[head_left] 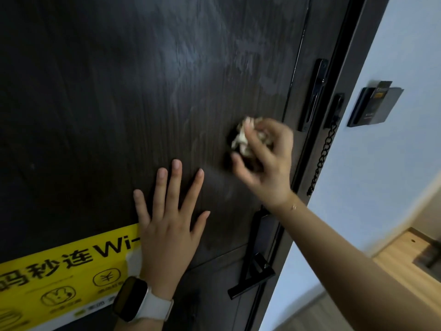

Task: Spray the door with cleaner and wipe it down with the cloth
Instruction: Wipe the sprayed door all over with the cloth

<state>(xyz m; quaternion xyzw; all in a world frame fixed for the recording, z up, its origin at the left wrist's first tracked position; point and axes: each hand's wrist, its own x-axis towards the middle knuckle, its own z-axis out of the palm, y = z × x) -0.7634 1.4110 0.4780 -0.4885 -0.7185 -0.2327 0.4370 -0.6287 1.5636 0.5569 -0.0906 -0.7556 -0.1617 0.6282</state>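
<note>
- I see a dark wood-grain door (100, 96) that fills most of the head view, from about 9 o'clock to 1 o'clock
- My right hand (265, 158) is a little to the right of the centre, at about 3 o'clock; it is clenched around a crumpled pale cloth (243, 137) and presses it on the door surface
- The cloth shows only between the fingers (249, 132) and at the upper left of this hand; the rest of it is hidden in the grip
- My left hand (167, 225) is lower, at about 6 o'clock; it lies flat on the door with the fingers spread and holds nothing
- On the left wrist there is a watch (133, 298) with a dark face and a white band
- The heel of the left hand covers the right edge of a yellow sticker (59, 278) with black characters and the letters "Wi-", at about 7 o'clock
- Above the hands, at about 12 to 1 o'clock, the door has pale cloudy streaks (195, 56) on the dark surface
- At the right edge of the door a black door guard plate (313, 94) is mounted, and just beside it a black chain (322, 156) hangs down along the frame
- Under the right wrist, at about 5 o'clock, there is the black door handle (253, 278)
- On the pale wall at 2 o'clock I see a dark card holder (372, 106) with a card in it
- I do not see the cleaner bottle in this view
</note>
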